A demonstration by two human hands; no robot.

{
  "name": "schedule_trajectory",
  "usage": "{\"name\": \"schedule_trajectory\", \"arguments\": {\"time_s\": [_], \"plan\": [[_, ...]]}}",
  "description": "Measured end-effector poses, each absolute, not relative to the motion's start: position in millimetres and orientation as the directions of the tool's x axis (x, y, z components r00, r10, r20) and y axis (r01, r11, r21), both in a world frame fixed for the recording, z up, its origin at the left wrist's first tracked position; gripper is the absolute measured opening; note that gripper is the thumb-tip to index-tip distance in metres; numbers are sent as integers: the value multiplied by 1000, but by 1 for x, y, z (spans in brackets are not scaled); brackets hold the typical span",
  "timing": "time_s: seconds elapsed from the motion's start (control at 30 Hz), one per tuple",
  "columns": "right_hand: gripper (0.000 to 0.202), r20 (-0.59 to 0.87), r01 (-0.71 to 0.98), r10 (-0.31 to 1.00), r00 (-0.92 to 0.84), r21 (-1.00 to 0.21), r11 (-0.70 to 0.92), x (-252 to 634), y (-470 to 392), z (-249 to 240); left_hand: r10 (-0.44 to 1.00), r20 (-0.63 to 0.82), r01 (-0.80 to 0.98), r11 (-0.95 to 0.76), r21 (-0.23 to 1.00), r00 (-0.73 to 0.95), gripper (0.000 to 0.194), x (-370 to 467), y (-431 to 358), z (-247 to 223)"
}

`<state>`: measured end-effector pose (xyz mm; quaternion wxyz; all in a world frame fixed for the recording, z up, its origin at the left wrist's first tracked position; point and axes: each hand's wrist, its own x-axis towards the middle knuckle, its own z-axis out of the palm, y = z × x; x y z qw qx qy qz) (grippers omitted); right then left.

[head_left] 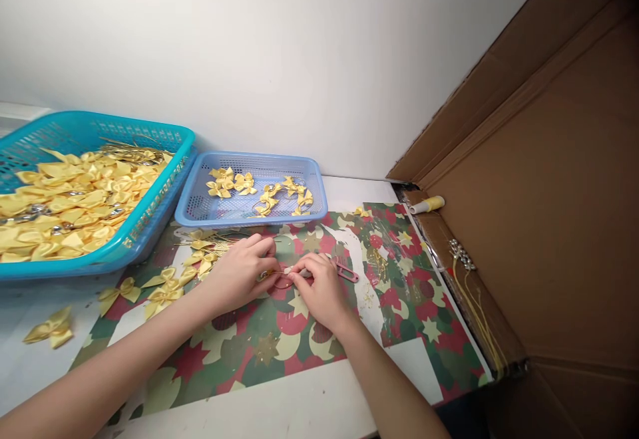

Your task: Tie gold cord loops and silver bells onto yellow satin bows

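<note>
Over the patterned sheet, my left hand (244,273) is closed in a pinch on a thin gold-coloured cord (280,272). A small shiny piece shows at its fingertips, too small to name. My right hand (319,286) faces it, thumb and fingers pressed together on the same cord, almost touching the left fingertips. A pink slotted handle (348,273) sticks out beyond the right hand; whether that hand touches it cannot be made out. Yellow ribbon bows (167,289) lie loose left of my left hand, some with gold stems.
A turquoise basket (124,253) heaped with yellow bows stands at the left. Behind my hands, a blue basket (249,221) holds several bows and cord loops. At the right, a yellow thread spool (428,205), silver beads (462,255) and yellow cords (482,319) lie along a cardboard wall (549,193).
</note>
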<state>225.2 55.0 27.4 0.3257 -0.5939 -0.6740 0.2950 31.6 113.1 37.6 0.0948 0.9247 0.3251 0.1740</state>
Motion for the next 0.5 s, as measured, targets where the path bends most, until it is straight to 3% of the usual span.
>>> {"name": "schedule_trajectory", "arguments": {"time_s": [0.27,0.5], "plan": [[16,97,603,993,-69,-789,119,224,56,27,687,171,573,-696,433,706,18,33,108,46],[16,112,619,993,-42,-777,114,224,56,25,702,198,587,-691,421,684,26,36,111,38]]}}
